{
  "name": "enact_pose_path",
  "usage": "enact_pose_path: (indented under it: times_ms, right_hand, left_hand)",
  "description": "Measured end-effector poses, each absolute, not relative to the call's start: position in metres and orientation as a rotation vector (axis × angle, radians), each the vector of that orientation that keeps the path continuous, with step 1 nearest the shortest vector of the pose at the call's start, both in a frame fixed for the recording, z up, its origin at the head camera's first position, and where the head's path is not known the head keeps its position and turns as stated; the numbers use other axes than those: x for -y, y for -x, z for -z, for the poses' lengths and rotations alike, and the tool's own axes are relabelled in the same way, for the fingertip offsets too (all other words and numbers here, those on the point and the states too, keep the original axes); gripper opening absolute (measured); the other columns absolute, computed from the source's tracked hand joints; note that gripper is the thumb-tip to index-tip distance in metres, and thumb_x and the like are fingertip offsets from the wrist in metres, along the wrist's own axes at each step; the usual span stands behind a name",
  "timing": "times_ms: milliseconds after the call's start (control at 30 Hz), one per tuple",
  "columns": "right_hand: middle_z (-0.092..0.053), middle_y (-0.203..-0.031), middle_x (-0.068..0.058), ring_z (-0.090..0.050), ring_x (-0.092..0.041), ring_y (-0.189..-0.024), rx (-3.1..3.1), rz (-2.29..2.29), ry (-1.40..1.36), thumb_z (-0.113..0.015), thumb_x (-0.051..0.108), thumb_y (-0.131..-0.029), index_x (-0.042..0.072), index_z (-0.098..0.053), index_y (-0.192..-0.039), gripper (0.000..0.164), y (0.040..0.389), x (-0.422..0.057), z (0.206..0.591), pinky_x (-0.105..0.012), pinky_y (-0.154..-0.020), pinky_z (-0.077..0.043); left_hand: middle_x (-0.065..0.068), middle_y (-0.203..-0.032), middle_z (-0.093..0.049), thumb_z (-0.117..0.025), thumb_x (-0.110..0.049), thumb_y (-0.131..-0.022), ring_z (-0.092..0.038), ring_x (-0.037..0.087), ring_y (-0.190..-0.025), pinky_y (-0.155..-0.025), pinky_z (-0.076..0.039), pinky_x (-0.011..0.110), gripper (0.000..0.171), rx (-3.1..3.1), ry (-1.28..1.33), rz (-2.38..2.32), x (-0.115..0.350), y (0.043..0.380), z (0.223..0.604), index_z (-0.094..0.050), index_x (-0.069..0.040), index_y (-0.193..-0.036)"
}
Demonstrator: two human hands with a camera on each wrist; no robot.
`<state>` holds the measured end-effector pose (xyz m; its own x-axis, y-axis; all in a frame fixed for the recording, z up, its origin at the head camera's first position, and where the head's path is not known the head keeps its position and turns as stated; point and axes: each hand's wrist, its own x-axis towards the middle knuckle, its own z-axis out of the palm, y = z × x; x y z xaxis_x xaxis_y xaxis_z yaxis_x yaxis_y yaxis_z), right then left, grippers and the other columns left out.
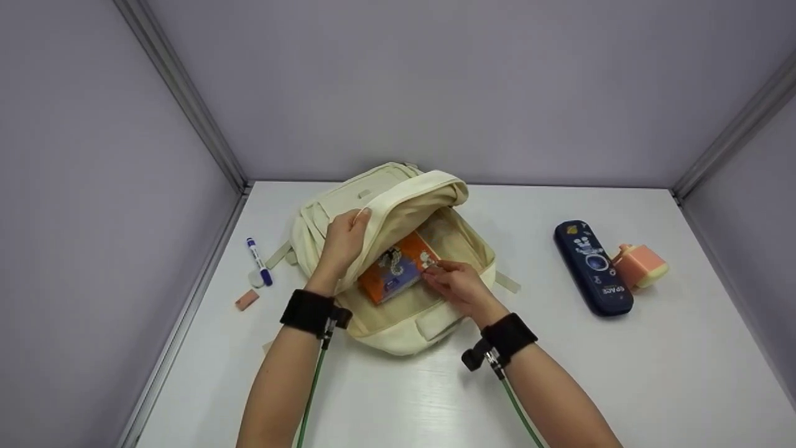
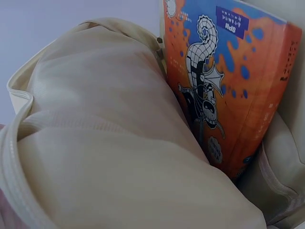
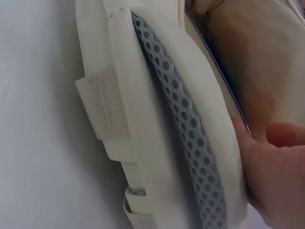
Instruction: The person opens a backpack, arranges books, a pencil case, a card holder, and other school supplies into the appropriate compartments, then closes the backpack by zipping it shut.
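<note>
A cream backpack (image 1: pixel 398 339) lies unzipped on the white table, its mouth facing me. My left hand (image 1: pixel 344 239) grips the edge of its front flap and holds it raised. Inside sits a thick orange and blue book (image 1: pixel 404 267) with a black-and-white seahorse-like creature on its cover; the left wrist view shows the book (image 2: pixel 238 76) leaning against the bag's lining. The right hand (image 1: pixel 460 287) reaches into the opening and pinches the book's near right edge. In the right wrist view, thumb and fingers (image 3: pixel 271 167) are at that edge, beside the bag's padded mesh side.
A dark blue pencil case (image 1: pixel 594 267) with space pictures lies at the right, against an orange and yellow object (image 1: pixel 643 264). On the left are a blue-and-white marker (image 1: pixel 259 261), a small round pale item (image 1: pixel 255 279) and a pink eraser-like block (image 1: pixel 247 300). Walls enclose the table.
</note>
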<state>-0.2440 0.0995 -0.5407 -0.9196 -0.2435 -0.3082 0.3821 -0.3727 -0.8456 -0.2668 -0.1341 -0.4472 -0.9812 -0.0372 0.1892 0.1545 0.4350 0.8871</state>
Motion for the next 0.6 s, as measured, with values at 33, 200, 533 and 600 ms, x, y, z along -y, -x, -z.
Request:
enact_pose_path:
  times_ms: [33, 200, 533, 600]
  right_hand:
    - [-0.041, -0.136, -0.040, -0.044, -0.040, -0.130, -1.474, 2.317, -0.171, -0.041, -0.019, -0.092, -0.019, -0.018, -0.146, 0.058, 0.244, -0.099, 0.541, -0.040, -0.107, -0.036]
    - [-0.035, -0.143, -0.038, -0.034, -0.041, -0.137, -1.444, 2.298, -0.118, -0.040, -0.018, -0.093, -0.015, -0.013, -0.149, 0.062, 0.243, -0.103, 0.540, -0.041, -0.111, -0.030]
    - [-0.038, -0.140, -0.034, -0.043, -0.042, -0.130, -1.782, 2.188, 0.075, -0.049, -0.004, -0.098, -0.012, -0.035, -0.143, 0.047, 0.230, -0.122, 0.510, -0.047, -0.109, -0.034]
    - [-0.044, -0.134, -0.032, -0.051, -0.038, -0.124, -1.875, 2.177, 0.112, -0.052, -0.001, -0.099, -0.011, -0.045, -0.136, 0.039, 0.226, -0.126, 0.502, -0.047, -0.108, -0.035]
  left_hand:
    - [-0.002, -0.063, -0.027, -0.049, -0.028, -0.105, -0.025, 0.015, -0.058, -0.058, -0.025, 0.030, 0.042, 2.505, 0.103, 1.580, 0.134, 0.267, 0.447, -0.038, -0.014, -0.067]
    - [-0.002, -0.063, -0.027, -0.049, -0.028, -0.105, -0.025, 0.015, -0.058, -0.058, -0.024, 0.030, 0.042, 2.512, 0.098, 1.586, 0.134, 0.267, 0.448, -0.037, -0.013, -0.067]
    - [-0.002, -0.063, -0.028, -0.048, -0.029, -0.105, -0.026, 0.015, -0.058, -0.059, -0.026, 0.030, 0.041, 2.542, 0.103, 1.570, 0.133, 0.265, 0.451, -0.038, -0.013, -0.068]
    - [-0.002, -0.063, -0.028, -0.047, -0.030, -0.105, -0.026, 0.015, -0.058, -0.059, -0.026, 0.030, 0.041, 2.550, 0.117, 1.566, 0.131, 0.263, 0.452, -0.039, -0.013, -0.069]
